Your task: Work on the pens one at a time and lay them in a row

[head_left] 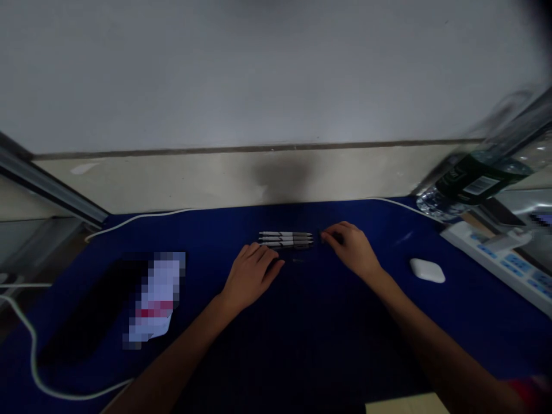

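Several pens (284, 237) with white and grey barrels lie side by side on the dark blue desk surface, pointing left to right. A darker pen (297, 246) lies along their near side. My left hand (250, 273) rests at the left end of this row, its fingertips over the near pen's end and its thumb held apart. Just right of the row, my right hand (351, 248) has thumb and forefinger pinched together. At those fingertips is a small dark piece (321, 236), too blurred to name.
A phone-like thing (157, 293), partly pixelated, lies left beside a black patch. On the right are a white earbud case (426, 270), a white power strip (500, 259) and a clear bottle with a green label (470, 178). White cables (32, 345) run along the desk.
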The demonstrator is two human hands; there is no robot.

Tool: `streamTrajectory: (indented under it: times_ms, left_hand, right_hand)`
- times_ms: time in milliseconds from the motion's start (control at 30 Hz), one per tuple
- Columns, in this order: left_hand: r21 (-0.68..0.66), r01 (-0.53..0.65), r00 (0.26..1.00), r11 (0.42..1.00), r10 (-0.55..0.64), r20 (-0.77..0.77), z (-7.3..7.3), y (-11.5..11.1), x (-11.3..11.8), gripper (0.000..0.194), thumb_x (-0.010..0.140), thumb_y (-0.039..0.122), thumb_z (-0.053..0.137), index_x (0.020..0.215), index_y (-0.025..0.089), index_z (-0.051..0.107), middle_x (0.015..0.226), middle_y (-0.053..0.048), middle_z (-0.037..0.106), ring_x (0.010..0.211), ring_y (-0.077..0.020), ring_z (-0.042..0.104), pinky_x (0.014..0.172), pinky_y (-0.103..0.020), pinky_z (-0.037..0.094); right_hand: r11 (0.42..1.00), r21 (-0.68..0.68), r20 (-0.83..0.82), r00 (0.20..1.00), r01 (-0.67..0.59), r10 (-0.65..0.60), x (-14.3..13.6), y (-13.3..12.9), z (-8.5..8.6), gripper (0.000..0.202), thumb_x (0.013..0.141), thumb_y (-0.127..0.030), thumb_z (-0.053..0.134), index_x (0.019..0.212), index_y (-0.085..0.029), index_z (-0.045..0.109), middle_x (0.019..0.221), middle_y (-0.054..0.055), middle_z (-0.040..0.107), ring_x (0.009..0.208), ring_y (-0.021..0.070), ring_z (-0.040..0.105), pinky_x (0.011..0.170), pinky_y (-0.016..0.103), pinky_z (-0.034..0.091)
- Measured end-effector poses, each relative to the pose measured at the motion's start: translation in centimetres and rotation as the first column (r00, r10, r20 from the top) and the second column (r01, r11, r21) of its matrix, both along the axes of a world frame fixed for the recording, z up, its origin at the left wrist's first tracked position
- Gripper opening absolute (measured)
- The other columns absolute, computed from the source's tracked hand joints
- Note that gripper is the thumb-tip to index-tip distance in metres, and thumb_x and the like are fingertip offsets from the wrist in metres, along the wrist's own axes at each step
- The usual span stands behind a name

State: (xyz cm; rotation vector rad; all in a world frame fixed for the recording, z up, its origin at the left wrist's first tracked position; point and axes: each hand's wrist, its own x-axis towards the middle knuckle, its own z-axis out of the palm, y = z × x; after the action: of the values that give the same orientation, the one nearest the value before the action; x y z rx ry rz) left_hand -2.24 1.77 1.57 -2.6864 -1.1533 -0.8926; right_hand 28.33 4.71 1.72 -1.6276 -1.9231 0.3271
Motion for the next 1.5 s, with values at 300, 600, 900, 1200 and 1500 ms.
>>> streamTrajectory:
  times_ms: [300,600,900,1200,1500]
  left_hand:
    - [0.030,-0.038,0.999,0.999,0.038,0.020,-0.2,0.2,-0.1,0.037,0.123,0.039,0.044,0.100,0.020,0.067,0.088,-0.003,0.077,0.080,-0.0215,0.066,0.073,-0.036,0.046]
    - [0.088,-0.122,0.990,0.989,0.115,0.075,0.1,0.0,0.0,0.032,0.121,0.035,0.050,0.103,0.019,0.071,0.082,-0.003,0.075,0.076,-0.0213,0.064,0.070,-0.036,0.044]
    - [0.100,-0.149,0.987,0.984,0.142,0.074,0.0,0.0,-0.1,0.029,0.119,0.034,0.053,0.103,0.020,0.072,0.082,-0.003,0.075,0.076,-0.0213,0.064,0.070,-0.037,0.045]
    - [0.102,-0.147,0.988,0.984,0.140,0.072,0.0,0.0,-0.1,0.028,0.119,0.034,0.053,0.104,0.020,0.073,0.082,-0.003,0.075,0.076,-0.0214,0.064,0.070,-0.037,0.044]
    - [0.093,-0.086,0.996,0.992,0.086,0.004,-0.3,0.0,-0.1,0.029,0.120,0.037,0.054,0.106,0.022,0.074,0.089,-0.004,0.078,0.083,-0.0223,0.066,0.075,-0.037,0.047]
  right_hand:
    - [0.982,-0.037,0.130,0.975,0.188,-0.181,1.0,0.0,-1.2,0.022,0.094,-0.025,0.073,0.115,-0.019,0.069,0.098,0.014,0.076,0.093,0.0330,0.071,0.080,0.042,0.054]
    - [0.989,0.119,-0.291,0.950,-0.083,0.115,-1.5,-1.3,2.1,0.019,0.095,-0.027,0.062,0.107,-0.022,0.076,0.101,0.010,0.078,0.093,0.0281,0.073,0.079,0.038,0.056]
    - [0.955,0.006,-0.528,0.810,-0.298,0.256,-3.5,-2.9,3.1,0.016,0.101,-0.031,0.067,0.104,-0.025,0.082,0.100,0.007,0.082,0.092,0.0252,0.077,0.088,0.040,0.060]
    - [0.951,0.038,-0.488,0.824,-0.308,0.287,-3.9,-3.1,3.4,0.018,0.101,-0.032,0.068,0.104,-0.024,0.084,0.102,0.008,0.081,0.093,0.0255,0.076,0.086,0.040,0.061]
    - [0.923,-0.057,-0.492,0.815,-0.381,0.305,-4.3,-3.5,2.1,0.014,0.104,-0.038,0.074,0.109,-0.031,0.085,0.113,0.005,0.085,0.107,0.0300,0.080,0.094,0.044,0.063]
